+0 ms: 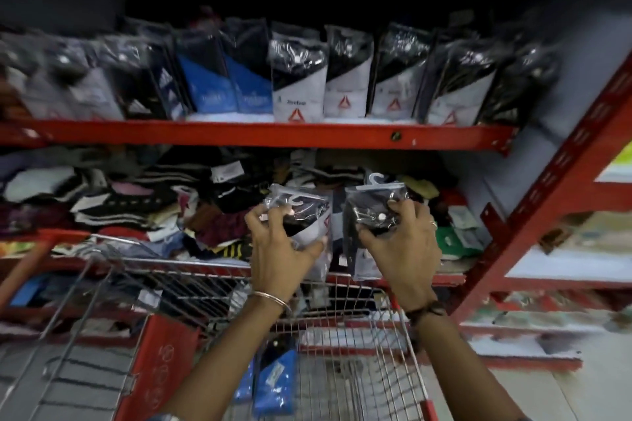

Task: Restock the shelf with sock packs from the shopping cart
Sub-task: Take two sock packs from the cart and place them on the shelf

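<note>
My left hand (280, 249) grips a clear-wrapped sock pack (307, 212) with black socks and a white card. Beside it my right hand (400, 243) holds a second, darker sock pack (367, 205) with a white hook on top. Both packs are raised above the wire shopping cart (342, 335), in front of the lower shelf. Blue sock packs (273, 383) lie in the cart below my arms. The upper red shelf (273, 133) carries a row of upright sock packs (297, 79), white, black and blue.
The lower shelf is heaped with loose socks and garments (154, 202). A slanted red slotted upright (554, 188) bounds the shelf on the right, with more shelves (564, 263) beyond. The cart's red corner panel (160, 362) stands at lower left.
</note>
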A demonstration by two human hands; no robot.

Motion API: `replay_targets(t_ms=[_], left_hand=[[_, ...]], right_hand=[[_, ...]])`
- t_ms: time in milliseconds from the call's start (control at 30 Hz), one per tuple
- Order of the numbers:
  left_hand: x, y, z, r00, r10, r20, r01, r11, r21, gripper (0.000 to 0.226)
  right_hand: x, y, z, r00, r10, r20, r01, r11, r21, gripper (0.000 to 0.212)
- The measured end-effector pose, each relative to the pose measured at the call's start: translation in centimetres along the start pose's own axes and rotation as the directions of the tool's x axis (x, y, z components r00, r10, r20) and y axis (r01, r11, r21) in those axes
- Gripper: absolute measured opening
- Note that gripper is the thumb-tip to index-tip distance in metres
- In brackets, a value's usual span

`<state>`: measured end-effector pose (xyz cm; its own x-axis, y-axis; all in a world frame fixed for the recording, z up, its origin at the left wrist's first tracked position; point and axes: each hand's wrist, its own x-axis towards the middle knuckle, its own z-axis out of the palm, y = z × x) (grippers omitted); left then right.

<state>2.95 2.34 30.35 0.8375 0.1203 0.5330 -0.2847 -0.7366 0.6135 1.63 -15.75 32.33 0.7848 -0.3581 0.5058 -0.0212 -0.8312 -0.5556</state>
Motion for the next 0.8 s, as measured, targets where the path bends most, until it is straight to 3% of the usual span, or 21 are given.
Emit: replay_targets(t_ms=[233,467,800], left_hand=[[6.4,4.6,-1.1,0.973,0.107,-0.202,-0.134,0.984,-0.121,0.073],[12.5,9.8,0.8,0.917,0.161,-0.366,-0.243,0.951,-0.190,0.075],[17.0,13.0,6.6,0.901,0.181,-0.394,-0.249,0.960,-0.129,0.070]], right_hand=[[6.2,-2.2,-3.7,0.965,-0.048,-0.256,0.071,0.994,0.083,0.058],[12.2,-3.5,-6.7,0.875,-0.057,-0.481,0.117,0.989,0.094,0.056],[16.0,-3.2,-5.7,0.824,-0.016,-0.567,0.120,0.982,0.147,0.063]])
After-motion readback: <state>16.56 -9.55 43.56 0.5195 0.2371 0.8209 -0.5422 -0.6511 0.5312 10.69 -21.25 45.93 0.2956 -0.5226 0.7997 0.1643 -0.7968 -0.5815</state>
